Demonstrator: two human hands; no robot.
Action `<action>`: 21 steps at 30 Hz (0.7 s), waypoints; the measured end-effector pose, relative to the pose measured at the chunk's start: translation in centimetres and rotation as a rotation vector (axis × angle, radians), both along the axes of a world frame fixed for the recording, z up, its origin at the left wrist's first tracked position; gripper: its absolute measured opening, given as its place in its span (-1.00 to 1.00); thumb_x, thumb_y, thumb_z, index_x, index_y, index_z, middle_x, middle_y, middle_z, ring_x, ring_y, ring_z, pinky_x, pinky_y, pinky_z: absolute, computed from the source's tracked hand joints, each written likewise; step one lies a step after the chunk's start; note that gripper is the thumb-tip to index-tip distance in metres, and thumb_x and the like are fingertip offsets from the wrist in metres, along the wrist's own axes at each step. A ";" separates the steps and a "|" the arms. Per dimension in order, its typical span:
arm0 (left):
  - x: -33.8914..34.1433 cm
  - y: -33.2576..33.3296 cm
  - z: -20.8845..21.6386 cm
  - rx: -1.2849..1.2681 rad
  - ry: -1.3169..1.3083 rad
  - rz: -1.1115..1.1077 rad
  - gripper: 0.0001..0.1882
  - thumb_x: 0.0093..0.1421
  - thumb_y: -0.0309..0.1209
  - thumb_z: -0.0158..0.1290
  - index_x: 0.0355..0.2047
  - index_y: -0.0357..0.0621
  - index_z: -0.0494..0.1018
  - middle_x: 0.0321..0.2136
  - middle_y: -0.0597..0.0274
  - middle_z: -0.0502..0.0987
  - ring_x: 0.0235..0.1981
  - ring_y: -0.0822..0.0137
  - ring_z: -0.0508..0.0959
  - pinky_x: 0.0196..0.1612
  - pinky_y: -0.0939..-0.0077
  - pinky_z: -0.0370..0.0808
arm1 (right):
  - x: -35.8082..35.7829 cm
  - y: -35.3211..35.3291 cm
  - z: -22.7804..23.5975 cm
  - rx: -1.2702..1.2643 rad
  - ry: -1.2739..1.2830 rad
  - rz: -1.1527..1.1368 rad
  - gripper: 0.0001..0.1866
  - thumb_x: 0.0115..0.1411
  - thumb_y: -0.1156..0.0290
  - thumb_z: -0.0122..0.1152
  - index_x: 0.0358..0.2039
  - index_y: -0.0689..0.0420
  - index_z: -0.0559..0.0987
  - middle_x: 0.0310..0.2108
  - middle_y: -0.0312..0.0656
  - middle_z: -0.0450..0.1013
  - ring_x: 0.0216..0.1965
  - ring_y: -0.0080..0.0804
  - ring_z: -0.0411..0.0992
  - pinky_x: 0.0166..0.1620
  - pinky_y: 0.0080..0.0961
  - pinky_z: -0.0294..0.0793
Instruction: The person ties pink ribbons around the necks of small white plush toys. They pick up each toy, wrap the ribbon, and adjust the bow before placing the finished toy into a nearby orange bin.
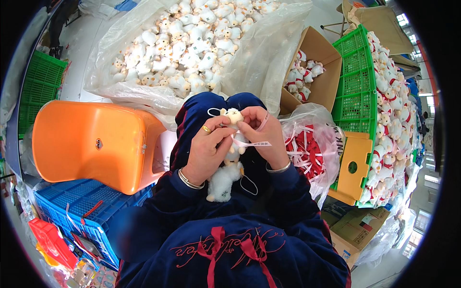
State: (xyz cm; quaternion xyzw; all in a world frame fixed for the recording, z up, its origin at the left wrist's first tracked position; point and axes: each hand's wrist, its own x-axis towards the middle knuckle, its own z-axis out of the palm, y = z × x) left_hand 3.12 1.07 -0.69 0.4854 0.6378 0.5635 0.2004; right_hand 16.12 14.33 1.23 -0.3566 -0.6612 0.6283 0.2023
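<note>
Plush toy (234,116) is held above the lap, grasped near its neck by the fingers of the left hand (204,150) and the right hand (270,139) — a pale ribbon (255,143) is noted there. A second toy (221,184) is seen just below. Beside the right thigh, red and white ribbons (308,152) are bagged. Farther off, white toys (197,43) are heaped in plastic sheeting (261,60).

- Plush toy (234,116): fluffy, matt cloth
- Ribbon (254,144): smooth cloth, faint sheen
- Ring (206,129), bangles (190,182): polished metal
- Chair (86,139): smooth, glossy plastic
- Sack (257,65): crinkled, shiny plastic film
- Carton (322,56): matt cardboard
- Green crate (354,108): latticed hard plastic
- Trousers (201,108): velvety cloth, soft sheen
</note>
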 end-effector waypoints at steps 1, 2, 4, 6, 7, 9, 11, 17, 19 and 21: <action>-0.1 0.0 0.0 -0.018 0.001 -0.001 -0.81 0.16 -0.67 0.21 -0.19 -0.27 0.62 -0.03 0.11 0.55 -0.19 0.24 0.62 -0.16 0.46 0.57 | 0.0 0.2 -0.2 -0.002 -0.003 0.004 -0.83 0.28 0.53 0.34 -0.14 0.24 0.59 -0.36 -0.40 0.50 -0.38 -0.74 0.42 -0.32 -0.73 0.40; -0.1 0.0 0.1 -0.035 0.001 -0.001 -0.82 0.18 -0.64 0.23 -0.19 -0.26 0.62 -0.02 0.11 0.56 -0.17 0.21 0.63 -0.16 0.44 0.58 | 0.0 0.3 -0.4 -0.005 -0.005 0.009 -0.83 0.28 0.53 0.34 -0.13 0.24 0.59 -0.36 -0.40 0.50 -0.38 -0.76 0.41 -0.35 -0.74 0.38; -0.1 0.0 0.2 -0.026 0.002 -0.001 -0.82 0.18 -0.64 0.23 -0.19 -0.26 0.62 -0.02 0.11 0.56 -0.17 0.21 0.63 -0.16 0.44 0.58 | -0.1 0.4 -0.6 -0.007 -0.023 0.009 -0.84 0.28 0.53 0.34 -0.15 0.24 0.59 -0.37 -0.40 0.51 -0.40 -0.75 0.41 -0.36 -0.73 0.38; 0.0 0.0 0.2 -0.017 -0.003 -0.001 -0.82 0.17 -0.66 0.21 -0.20 -0.27 0.61 -0.02 0.10 0.56 -0.20 0.24 0.62 -0.16 0.47 0.57 | -0.2 0.5 -0.5 0.007 -0.040 0.008 -0.85 0.29 0.53 0.34 -0.16 0.25 0.59 -0.38 -0.39 0.52 -0.41 -0.75 0.41 -0.36 -0.73 0.39; 0.0 0.0 0.2 -0.013 -0.009 0.000 -0.82 0.16 -0.69 0.19 -0.21 -0.28 0.61 -0.02 0.10 0.56 -0.23 0.27 0.61 -0.15 0.49 0.55 | -0.3 0.4 -0.2 0.023 -0.048 0.009 -0.86 0.29 0.53 0.33 -0.17 0.25 0.59 -0.38 -0.39 0.52 -0.41 -0.75 0.41 -0.36 -0.73 0.39; 0.0 0.0 0.2 -0.002 -0.008 0.001 -0.81 0.15 -0.71 0.18 -0.22 -0.30 0.60 -0.02 0.09 0.56 -0.25 0.30 0.59 -0.15 0.51 0.54 | -0.4 0.4 -0.1 0.041 -0.056 0.009 -0.87 0.30 0.53 0.32 -0.18 0.26 0.59 -0.37 -0.38 0.53 -0.41 -0.74 0.41 -0.36 -0.73 0.40; -0.1 0.1 0.1 0.012 0.006 -0.001 -0.82 0.16 -0.71 0.17 -0.22 -0.30 0.60 -0.02 0.10 0.56 -0.25 0.31 0.59 -0.15 0.52 0.54 | -0.4 0.4 -0.3 0.045 -0.053 0.011 -0.88 0.31 0.52 0.32 -0.18 0.26 0.59 -0.36 -0.38 0.54 -0.41 -0.74 0.42 -0.35 -0.73 0.40; 0.0 0.0 0.2 -0.018 -0.036 -0.007 -0.82 0.17 -0.70 0.17 -0.21 -0.29 0.60 -0.02 0.10 0.56 -0.21 0.29 0.60 -0.12 0.50 0.54 | -0.4 1.1 -0.2 -0.036 -0.046 0.038 -0.85 0.28 0.51 0.33 -0.19 0.27 0.58 -0.35 -0.36 0.55 -0.40 -0.74 0.45 -0.35 -0.74 0.43; 0.0 0.0 0.2 -0.030 -0.049 -0.004 -0.82 0.17 -0.70 0.17 -0.21 -0.29 0.60 -0.02 0.09 0.56 -0.19 0.27 0.60 -0.11 0.50 0.54 | -0.6 1.1 0.1 -0.031 -0.056 0.034 -0.83 0.24 0.47 0.34 -0.21 0.29 0.60 -0.37 -0.32 0.57 -0.39 -0.69 0.49 -0.29 -0.68 0.50; 0.0 0.0 0.2 -0.028 -0.040 -0.001 -0.83 0.18 -0.67 0.19 -0.20 -0.28 0.61 -0.01 0.08 0.56 -0.17 0.24 0.62 -0.11 0.48 0.55 | -0.7 1.2 0.3 -0.034 -0.070 0.036 -0.82 0.22 0.46 0.33 -0.23 0.30 0.60 -0.38 -0.30 0.59 -0.39 -0.67 0.50 -0.27 -0.65 0.53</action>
